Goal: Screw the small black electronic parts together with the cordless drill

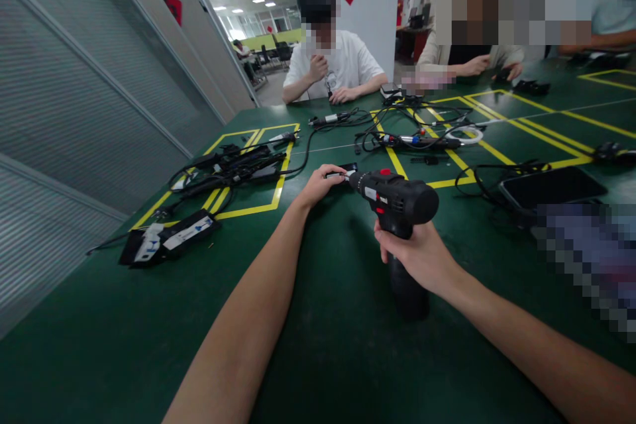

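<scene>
My right hand [417,252] is wrapped round the grip of a black cordless drill [397,199] with red details. The drill points away from me and to the left, its bit end close to the fingers of my left hand [320,185]. On the green table [328,344], my left hand presses a small dark flat part [352,167] with its fingertips. The drill's tip reaches this part, but whether it touches a screw is too small to tell. Part of the dark piece is hidden behind the drill chuck and my fingers.
Left lie bundled black cables and tools [238,165] and a black piece with white labels [186,232]. Further off are a corded pen-like tool [407,140] and more cables. A phone-like black slab [551,187] lies right. A person in white [348,56] sits opposite; others sit at right.
</scene>
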The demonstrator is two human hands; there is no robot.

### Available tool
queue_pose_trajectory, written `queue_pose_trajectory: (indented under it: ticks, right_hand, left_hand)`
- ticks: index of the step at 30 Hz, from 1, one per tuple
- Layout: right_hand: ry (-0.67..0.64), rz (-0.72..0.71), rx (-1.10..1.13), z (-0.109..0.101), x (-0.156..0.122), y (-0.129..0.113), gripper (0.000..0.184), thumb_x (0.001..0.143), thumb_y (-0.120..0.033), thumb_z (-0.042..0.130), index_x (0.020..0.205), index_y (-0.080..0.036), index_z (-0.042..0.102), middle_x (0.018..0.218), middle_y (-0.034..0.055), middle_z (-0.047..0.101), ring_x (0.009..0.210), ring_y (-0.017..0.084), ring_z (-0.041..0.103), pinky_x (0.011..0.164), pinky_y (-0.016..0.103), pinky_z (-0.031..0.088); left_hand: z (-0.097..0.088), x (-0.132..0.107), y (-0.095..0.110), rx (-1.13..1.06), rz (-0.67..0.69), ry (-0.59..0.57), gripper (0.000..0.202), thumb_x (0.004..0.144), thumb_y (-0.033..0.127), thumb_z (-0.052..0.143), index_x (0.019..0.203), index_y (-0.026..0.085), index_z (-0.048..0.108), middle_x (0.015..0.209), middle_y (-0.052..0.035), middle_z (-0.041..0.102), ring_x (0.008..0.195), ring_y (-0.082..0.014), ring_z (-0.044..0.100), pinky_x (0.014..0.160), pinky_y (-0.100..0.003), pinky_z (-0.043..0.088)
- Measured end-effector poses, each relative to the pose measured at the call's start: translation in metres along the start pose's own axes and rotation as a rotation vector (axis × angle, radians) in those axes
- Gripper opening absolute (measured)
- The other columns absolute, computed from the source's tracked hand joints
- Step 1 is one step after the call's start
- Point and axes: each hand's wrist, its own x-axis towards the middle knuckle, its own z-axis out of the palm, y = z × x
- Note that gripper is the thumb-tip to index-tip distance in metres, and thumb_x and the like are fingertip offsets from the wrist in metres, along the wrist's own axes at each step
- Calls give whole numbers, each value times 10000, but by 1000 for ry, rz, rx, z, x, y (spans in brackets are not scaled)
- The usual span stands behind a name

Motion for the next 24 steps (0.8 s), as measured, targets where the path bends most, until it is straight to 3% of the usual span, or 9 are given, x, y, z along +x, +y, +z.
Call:
queue_pose_trajectory:
  ticks: [24]
  right_hand:
    - [-9,9,5,0,-1,-2,62,813,-201,558,866,-182,583,635,-16,560,547,145,565,565,306,464]
  left_hand:
    - [0,-2,3,14,13,4,292,753,372,602,994,231,686,1120,-30,644,1125,-220,535,1053,-371,376]
